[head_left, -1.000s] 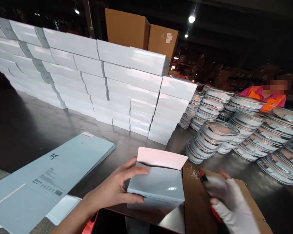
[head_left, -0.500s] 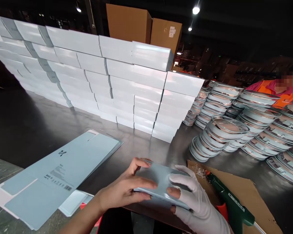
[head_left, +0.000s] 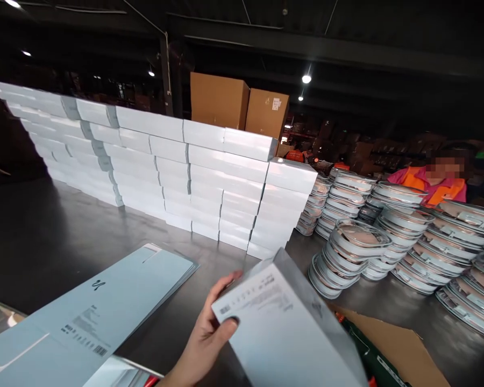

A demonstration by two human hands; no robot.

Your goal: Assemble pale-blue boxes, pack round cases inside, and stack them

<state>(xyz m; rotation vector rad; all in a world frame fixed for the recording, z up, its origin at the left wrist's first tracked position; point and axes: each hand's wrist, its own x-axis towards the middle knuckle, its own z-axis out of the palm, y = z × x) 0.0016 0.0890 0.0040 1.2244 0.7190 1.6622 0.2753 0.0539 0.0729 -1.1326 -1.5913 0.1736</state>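
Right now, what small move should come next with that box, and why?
Perhaps raise the box toward the right end of the white stack: the left hand grips it, no open flap shows, and the top row stops short of the one below.

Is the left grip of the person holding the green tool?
No, the left grip holds the pale blue box, while the green tool lies on brown cardboard.

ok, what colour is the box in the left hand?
The box is pale blue-grey with small dark print; the head view shows it best.
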